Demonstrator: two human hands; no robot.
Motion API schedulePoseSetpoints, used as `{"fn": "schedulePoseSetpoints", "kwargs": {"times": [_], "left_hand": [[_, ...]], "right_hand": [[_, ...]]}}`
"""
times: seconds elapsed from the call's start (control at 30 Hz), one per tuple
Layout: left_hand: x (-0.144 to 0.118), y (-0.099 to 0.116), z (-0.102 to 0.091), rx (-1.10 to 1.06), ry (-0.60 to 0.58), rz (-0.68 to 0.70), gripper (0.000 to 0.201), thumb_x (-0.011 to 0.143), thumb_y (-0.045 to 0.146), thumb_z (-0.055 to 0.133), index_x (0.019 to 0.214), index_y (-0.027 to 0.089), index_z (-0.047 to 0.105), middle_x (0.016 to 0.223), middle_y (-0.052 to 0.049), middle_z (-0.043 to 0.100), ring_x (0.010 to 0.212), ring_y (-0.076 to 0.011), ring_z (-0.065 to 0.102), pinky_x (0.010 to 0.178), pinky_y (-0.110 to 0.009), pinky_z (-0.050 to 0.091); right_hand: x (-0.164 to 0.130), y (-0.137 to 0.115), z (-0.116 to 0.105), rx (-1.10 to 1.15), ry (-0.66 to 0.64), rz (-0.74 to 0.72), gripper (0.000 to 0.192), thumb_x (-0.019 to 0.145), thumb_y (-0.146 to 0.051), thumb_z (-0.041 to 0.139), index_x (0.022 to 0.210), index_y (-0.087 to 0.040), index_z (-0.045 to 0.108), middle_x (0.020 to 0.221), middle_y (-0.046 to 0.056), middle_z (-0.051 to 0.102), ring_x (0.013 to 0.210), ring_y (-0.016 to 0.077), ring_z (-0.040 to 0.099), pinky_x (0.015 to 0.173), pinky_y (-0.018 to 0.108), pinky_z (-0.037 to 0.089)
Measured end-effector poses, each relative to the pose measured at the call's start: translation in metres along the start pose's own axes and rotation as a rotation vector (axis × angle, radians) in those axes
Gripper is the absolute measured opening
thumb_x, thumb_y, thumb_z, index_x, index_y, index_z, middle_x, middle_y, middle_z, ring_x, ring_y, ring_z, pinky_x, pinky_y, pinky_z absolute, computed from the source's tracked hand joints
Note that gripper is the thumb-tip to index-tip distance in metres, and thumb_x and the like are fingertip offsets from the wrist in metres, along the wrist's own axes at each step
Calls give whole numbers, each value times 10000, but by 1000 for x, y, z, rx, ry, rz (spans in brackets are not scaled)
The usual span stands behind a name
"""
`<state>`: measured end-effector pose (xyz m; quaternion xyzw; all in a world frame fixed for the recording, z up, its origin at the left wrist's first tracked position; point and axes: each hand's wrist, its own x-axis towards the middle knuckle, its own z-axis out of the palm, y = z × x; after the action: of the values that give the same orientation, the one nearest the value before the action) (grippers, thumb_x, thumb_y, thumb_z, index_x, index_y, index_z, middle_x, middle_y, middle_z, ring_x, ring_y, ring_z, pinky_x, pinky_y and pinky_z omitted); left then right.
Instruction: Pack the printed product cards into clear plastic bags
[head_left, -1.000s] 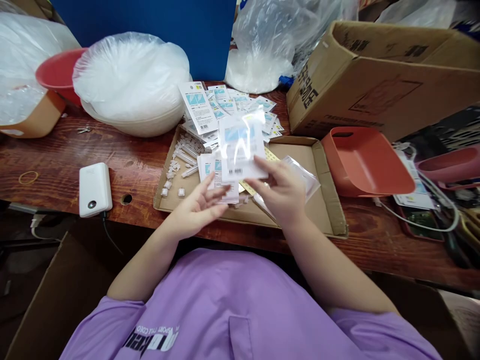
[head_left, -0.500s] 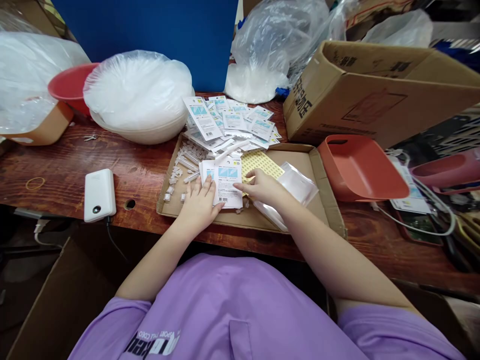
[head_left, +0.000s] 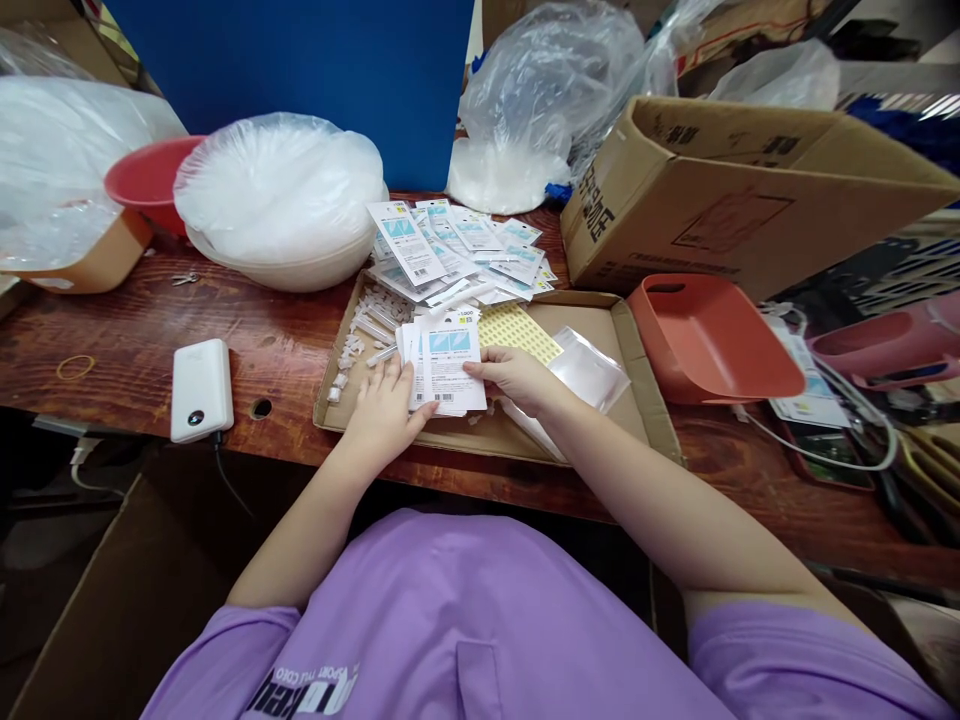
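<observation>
Printed cards (head_left: 454, 362), white with blue pictures, lie in a fanned stack over the front of a shallow cardboard tray (head_left: 652, 370). My right hand (head_left: 517, 378) pinches the top card at its right edge, thumb on the face and fingers behind. Against the stack's left side rests my left hand (head_left: 384, 408), fingers stretched out and thumb by the lower edge. Small clear plastic pieces (head_left: 351, 350) are scattered in the tray to the left. A sheet of yellow stickers (head_left: 517, 332) and clear plastic bags (head_left: 592, 370) lie right of the stack.
Behind the tray is a heap of bagged cards (head_left: 476, 240). A white bowl (head_left: 277, 265) heaped with plastic-wrapped items stands back left, a power bank (head_left: 201, 390) at left. An orange-red bin (head_left: 712, 340) and a cardboard box (head_left: 675, 205) stand at right.
My right fingers have closed on the top card's right edge. The cards beneath now show more on the left, fanned out. My left hand has shifted slightly left.
</observation>
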<state>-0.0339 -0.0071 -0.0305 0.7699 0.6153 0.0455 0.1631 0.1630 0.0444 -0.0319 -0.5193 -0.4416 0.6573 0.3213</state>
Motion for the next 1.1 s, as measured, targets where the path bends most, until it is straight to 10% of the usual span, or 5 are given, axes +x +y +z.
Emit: {"fn": "schedulePoseSetpoints", "kwargs": {"times": [0.23,0.47,0.67,0.9,1.1], "left_hand": [[-11,-4,2,21,-4,2,606,925,423,365,1401,48,358,1493,-227,301,1361,-317,351,1110,-539,228],[-16,9,2,83,105,-35,643,905,436,409,1399,28,347,1504,-239,273,1390,-376,258,1103,-561,212],[35,82,-13,13,-36,312,348,922,202,297,1047,136,615,1035,-121,650,979,-233,609,855,-350,460],[108,165,14,179,-248,278,886,596,774,586,1111,53,593,1083,-212,617,1023,-339,577,846,-399,472],[118,180,19,202,-321,145,801,559,680,695,1084,81,612,1041,-191,643,1003,-332,601,826,-390,479]], "right_hand": [[8,4,8,-293,125,-74,304,762,-247,667,1052,-213,585,886,58,723,702,203,685,569,332,573],[-48,8,-47,-18,339,-284,294,724,-329,699,992,-223,637,998,31,719,892,205,688,820,391,567],[-118,42,-99,237,817,-224,191,694,-282,724,881,-243,712,932,44,726,803,193,692,694,310,581],[-146,62,-110,385,821,-186,257,622,-288,738,867,-224,699,852,13,728,698,166,684,584,276,587],[-160,79,-129,357,768,-224,308,666,-321,735,954,-237,669,885,8,726,733,179,694,629,306,595]]}}
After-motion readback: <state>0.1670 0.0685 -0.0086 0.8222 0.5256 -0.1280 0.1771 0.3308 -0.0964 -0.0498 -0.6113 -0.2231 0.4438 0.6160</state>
